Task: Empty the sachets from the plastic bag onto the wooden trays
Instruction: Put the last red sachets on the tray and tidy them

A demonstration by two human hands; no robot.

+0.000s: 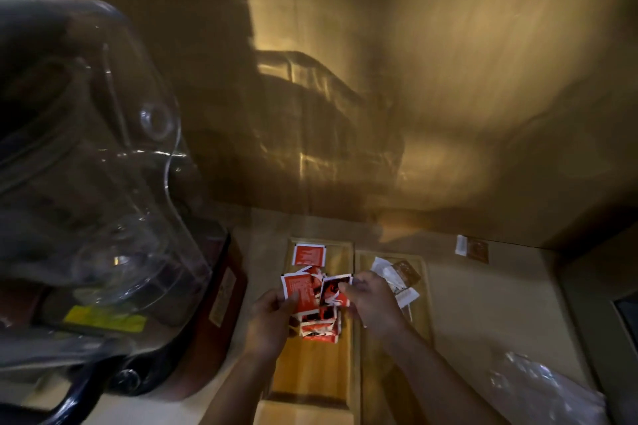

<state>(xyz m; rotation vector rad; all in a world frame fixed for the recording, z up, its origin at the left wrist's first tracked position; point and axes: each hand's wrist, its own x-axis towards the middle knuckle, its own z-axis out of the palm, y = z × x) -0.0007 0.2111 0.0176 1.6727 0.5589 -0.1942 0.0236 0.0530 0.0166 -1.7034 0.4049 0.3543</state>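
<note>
Two long wooden trays lie side by side on the counter: a left tray [310, 369] and a right tray [423, 290]. Several red sachets [319, 326] are piled in the left tray, and one red sachet [309, 254] lies alone near its far end. My left hand [271, 323] grips a red sachet [299, 288] above the pile. My right hand [374, 304] pinches another red sachet [335, 290] beside it. White and brown sachets [397, 274] lie in the right tray. The clear plastic bag [549, 390] rests crumpled at the lower right.
A large blender with a clear jug [89, 162] and dark base [193, 338] stands close on the left. One brown sachet [473, 248] lies on the counter near the back wall. A dark object [626, 314] sits at the right edge.
</note>
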